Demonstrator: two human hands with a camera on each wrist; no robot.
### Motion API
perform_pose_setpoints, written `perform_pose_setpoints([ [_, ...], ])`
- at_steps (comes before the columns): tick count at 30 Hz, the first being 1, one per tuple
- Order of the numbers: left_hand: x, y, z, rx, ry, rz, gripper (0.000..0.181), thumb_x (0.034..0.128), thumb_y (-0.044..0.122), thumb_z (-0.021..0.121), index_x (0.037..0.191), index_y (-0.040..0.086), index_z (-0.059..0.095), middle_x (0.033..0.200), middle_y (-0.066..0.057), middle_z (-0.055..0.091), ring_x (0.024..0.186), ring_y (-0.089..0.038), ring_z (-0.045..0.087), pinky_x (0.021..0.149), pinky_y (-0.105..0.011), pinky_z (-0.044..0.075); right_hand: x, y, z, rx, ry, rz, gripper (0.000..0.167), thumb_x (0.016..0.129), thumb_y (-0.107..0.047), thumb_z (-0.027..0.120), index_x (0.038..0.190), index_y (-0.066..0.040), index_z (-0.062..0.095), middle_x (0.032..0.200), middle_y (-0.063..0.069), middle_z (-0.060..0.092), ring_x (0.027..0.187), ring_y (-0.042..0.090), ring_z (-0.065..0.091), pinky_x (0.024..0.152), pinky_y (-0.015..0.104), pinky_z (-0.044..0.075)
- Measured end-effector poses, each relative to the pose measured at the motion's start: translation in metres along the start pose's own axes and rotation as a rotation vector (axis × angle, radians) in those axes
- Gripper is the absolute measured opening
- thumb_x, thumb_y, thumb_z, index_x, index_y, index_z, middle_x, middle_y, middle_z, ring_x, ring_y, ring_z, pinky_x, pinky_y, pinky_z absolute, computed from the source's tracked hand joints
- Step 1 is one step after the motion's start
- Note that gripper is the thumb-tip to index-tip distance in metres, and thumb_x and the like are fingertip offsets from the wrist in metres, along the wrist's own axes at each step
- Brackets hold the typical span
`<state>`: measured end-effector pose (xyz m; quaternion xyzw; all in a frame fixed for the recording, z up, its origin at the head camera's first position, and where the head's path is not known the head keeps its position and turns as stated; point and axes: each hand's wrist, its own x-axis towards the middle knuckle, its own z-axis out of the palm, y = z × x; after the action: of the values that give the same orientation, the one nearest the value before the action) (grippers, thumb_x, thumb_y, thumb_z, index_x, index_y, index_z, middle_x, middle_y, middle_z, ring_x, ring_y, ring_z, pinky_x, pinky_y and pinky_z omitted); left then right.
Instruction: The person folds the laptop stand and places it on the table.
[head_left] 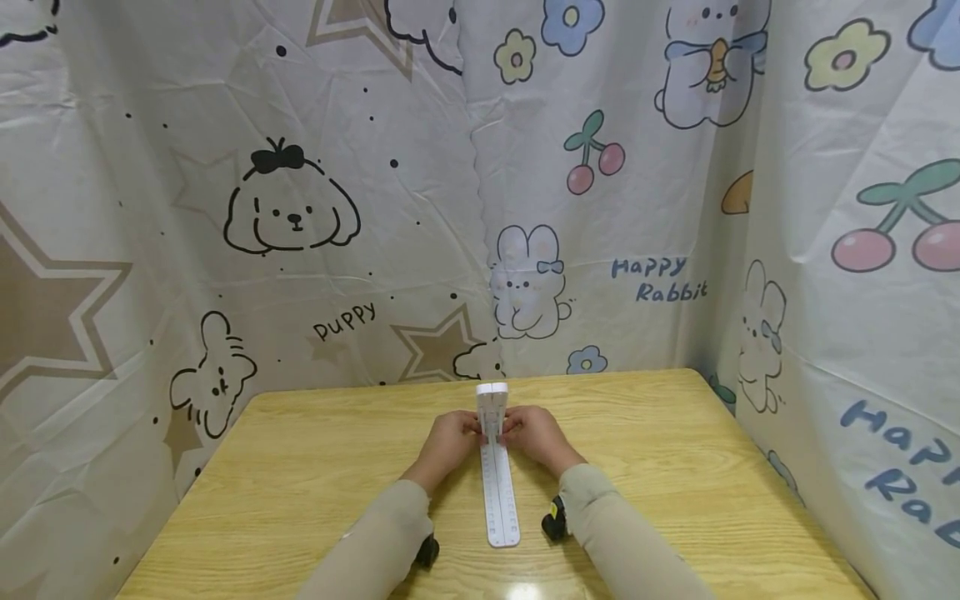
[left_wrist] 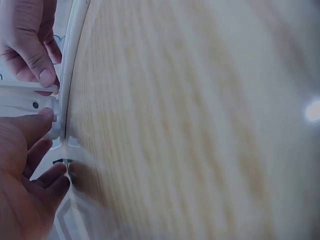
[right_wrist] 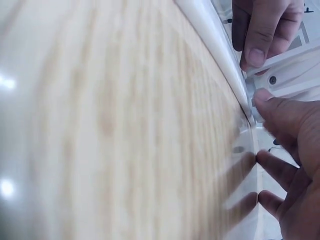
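Note:
A long white flat strip with ruler-like markings point(head_left: 498, 496) lies lengthwise on the table, and a white upright piece point(head_left: 492, 392) rises at its far end. My left hand point(head_left: 448, 442) pinches the white piece low on its left side. From the right, my right hand point(head_left: 538, 433) pinches it at about the same height. In the left wrist view the left thumb point(left_wrist: 37, 122) presses the white part, which has a small dark hole. The right thumb point(right_wrist: 280, 107) does the same in the right wrist view. The fingers' grip behind the piece is partly hidden.
The wood-grain table point(head_left: 337, 475) reaches back to a printed curtain point(head_left: 420, 208), which also hangs at both sides. A small black device point(head_left: 555, 518) sits at the right cuff, and another point(head_left: 427, 552) at the left cuff.

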<state>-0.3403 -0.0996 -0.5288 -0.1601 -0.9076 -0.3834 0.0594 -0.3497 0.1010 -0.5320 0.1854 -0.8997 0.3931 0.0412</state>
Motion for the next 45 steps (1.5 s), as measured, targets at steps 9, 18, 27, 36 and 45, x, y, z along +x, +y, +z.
perform_pose_setpoints([
  [9, 0.000, 0.011, -0.003, 0.070, 0.020, -0.060, 0.005, 0.0868, 0.006, 0.077, 0.084, 0.005, 0.081, 0.110, -0.005, 0.078, 0.110, -0.028, 0.070, 0.099, -0.046, 0.056, 0.004, -0.004, 0.002, -0.079, 0.051, 0.012, 0.012, 0.080, -0.012, 0.087, 0.074, -0.016, 0.077, 0.122, 0.003, 0.074, 0.119, 0.028, 0.067, 0.106, 0.046, 0.052],
  [18, 0.001, 0.013, 0.000, 0.045, 0.047, -0.204, 0.011, 0.0908, 0.014, 0.076, 0.084, 0.008, 0.082, 0.101, -0.001, 0.078, 0.082, -0.016, 0.066, 0.068, -0.033, 0.056, 0.004, -0.005, 0.005, -0.195, 0.118, 0.031, 0.013, 0.081, -0.018, 0.087, 0.073, -0.017, 0.077, 0.116, 0.005, 0.075, 0.112, 0.029, 0.069, 0.100, 0.046, 0.054],
  [27, 0.003, 0.013, -0.002, 0.042, 0.072, -0.217, 0.013, 0.0902, 0.022, 0.080, 0.092, 0.009, 0.077, 0.098, -0.005, 0.074, 0.082, -0.017, 0.062, 0.071, -0.034, 0.056, 0.006, -0.011, 0.005, -0.263, 0.187, 0.057, 0.022, 0.083, -0.024, 0.087, 0.072, -0.020, 0.068, 0.093, 0.001, 0.072, 0.089, 0.024, 0.066, 0.082, 0.043, 0.055],
  [36, 0.009, 0.005, -0.002, -0.073, 0.058, -0.156, 0.022, 0.0881, 0.011, 0.081, 0.109, 0.009, 0.075, 0.116, -0.010, 0.074, 0.105, -0.025, 0.069, 0.092, -0.042, 0.059, 0.009, -0.009, 0.004, -0.246, 0.161, 0.038, 0.016, 0.082, -0.021, 0.087, 0.092, -0.016, 0.076, 0.104, 0.001, 0.075, 0.099, 0.024, 0.069, 0.089, 0.044, 0.056],
  [45, 0.012, 0.006, -0.001, -0.125, 0.024, -0.073, 0.019, 0.0877, -0.003, 0.076, 0.103, 0.009, 0.076, 0.101, -0.004, 0.076, 0.097, -0.019, 0.068, 0.089, -0.039, 0.060, 0.011, -0.007, 0.002, 0.031, 0.088, -0.026, 0.032, 0.084, -0.001, 0.081, 0.114, -0.012, 0.077, 0.114, 0.006, 0.077, 0.113, 0.026, 0.070, 0.101, 0.044, 0.055],
])
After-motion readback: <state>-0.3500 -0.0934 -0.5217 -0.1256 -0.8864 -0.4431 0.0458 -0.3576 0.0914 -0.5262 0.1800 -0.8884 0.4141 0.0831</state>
